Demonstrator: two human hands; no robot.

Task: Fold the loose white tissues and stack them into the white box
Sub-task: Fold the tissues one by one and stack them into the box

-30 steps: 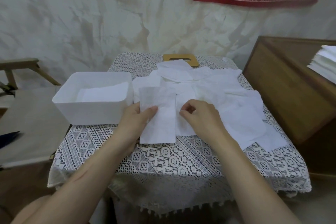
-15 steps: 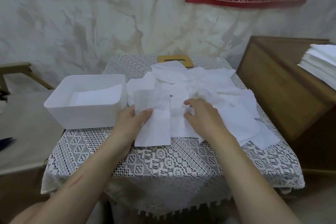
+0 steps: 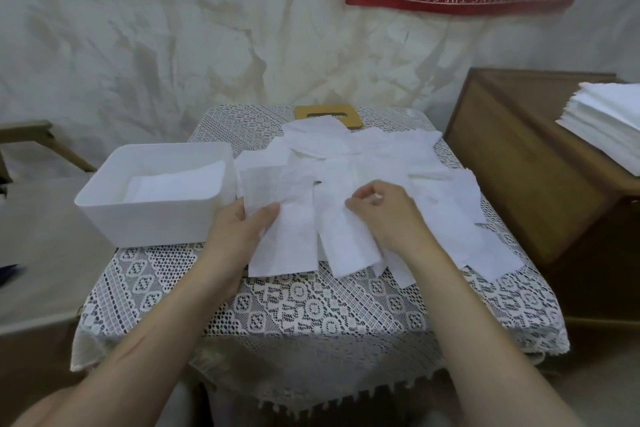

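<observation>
A folded white tissue (image 3: 287,222) lies lengthwise at the front of the lace-covered table (image 3: 311,315). My left hand (image 3: 239,236) holds its left edge, thumb on top. My right hand (image 3: 388,215) has its fingers curled and pinches a second tissue (image 3: 343,239) just right of the first. Behind them spreads a pile of loose white tissues (image 3: 381,156). The white box (image 3: 156,215) stands at the table's left, with folded tissues (image 3: 176,184) lying flat inside.
A wooden cabinet (image 3: 526,163) stands close on the right with a stack of white tissues (image 3: 606,118) on top. A small wooden lid (image 3: 329,113) lies at the table's back edge. A wooden bench (image 3: 38,253) sits left of the table.
My right hand has curled and pulled a second tissue toward the front edge, beside the folded one. My left hand keeps its hold on the folded tissue.
</observation>
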